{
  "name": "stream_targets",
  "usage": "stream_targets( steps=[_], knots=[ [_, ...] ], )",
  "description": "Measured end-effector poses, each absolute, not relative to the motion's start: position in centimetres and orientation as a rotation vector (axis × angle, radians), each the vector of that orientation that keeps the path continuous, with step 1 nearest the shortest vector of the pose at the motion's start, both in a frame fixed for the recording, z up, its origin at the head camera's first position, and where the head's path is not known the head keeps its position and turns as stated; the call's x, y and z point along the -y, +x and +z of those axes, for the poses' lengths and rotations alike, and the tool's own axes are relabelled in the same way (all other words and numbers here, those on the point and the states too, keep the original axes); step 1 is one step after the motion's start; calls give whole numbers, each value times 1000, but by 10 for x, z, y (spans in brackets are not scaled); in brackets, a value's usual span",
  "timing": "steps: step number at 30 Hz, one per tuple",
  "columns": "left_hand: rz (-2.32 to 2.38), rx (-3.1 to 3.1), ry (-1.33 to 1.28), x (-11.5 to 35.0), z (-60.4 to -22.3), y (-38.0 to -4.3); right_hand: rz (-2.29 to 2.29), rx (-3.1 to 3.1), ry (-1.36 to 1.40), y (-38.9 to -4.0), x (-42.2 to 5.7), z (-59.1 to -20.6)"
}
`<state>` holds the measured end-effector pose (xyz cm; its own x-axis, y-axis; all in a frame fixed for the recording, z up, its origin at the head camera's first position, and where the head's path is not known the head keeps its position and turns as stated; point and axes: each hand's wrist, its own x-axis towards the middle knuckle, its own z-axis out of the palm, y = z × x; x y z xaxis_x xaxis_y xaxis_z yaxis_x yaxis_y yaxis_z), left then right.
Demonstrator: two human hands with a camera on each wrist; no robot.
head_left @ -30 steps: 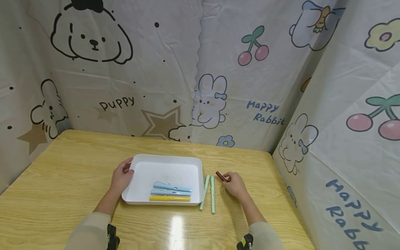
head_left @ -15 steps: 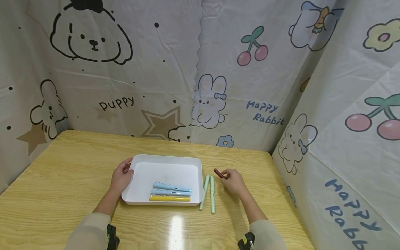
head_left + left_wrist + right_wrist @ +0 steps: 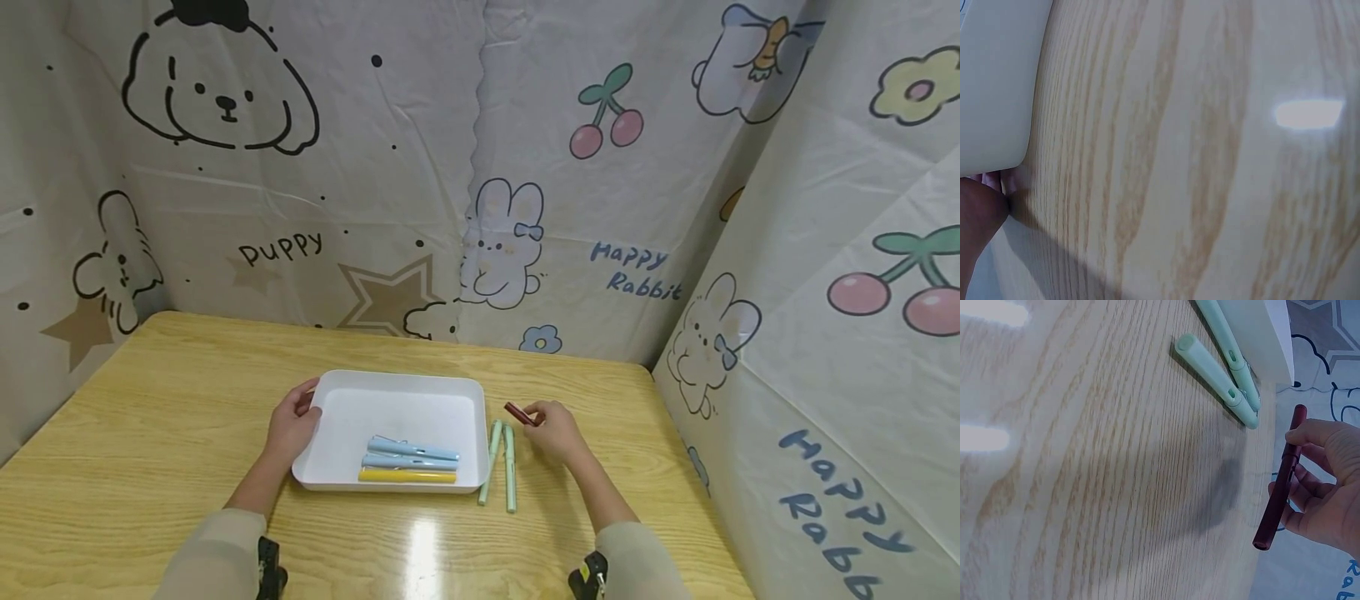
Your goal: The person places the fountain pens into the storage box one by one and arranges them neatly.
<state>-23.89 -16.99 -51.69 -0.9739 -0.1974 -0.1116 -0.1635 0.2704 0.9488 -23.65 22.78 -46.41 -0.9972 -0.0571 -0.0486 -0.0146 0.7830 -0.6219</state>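
My left hand (image 3: pixel 291 427) grips the left side of a white tray (image 3: pixel 397 402), its thumb over the rim. Inside, along the near side, lie light blue pens (image 3: pixel 412 449) and a yellow pen (image 3: pixel 407 476). My right hand (image 3: pixel 558 433) pinches a dark red pen (image 3: pixel 1280 490) between thumb and fingers; the right wrist view shows it held above the table. To the left of that hand, two pale green pens (image 3: pixel 511 468) lie on the table beside the tray's right edge, the left one close against it. In the left wrist view only the tray's corner (image 3: pixel 997 112) and part of the hand (image 3: pixel 979 212) show.
The wood-grain table (image 3: pixel 165 433) extends around the tray. A cartoon-printed cloth (image 3: pixel 360 183) hangs behind the table's far edge and along both sides. Dark devices (image 3: pixel 270 570) are strapped to both wrists.
My right hand has moved a little left and away from me, bringing the dark red pen nearer the tray. The left hand, tray and other pens have stayed put.
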Motion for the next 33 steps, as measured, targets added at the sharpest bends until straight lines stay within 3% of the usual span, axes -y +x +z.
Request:
stream_targets(
  steps=[33],
  knots=[
    [-1825,2493,311,172,-518,-239,-918,-2903,-243,-246,-202,-457]
  ],
)
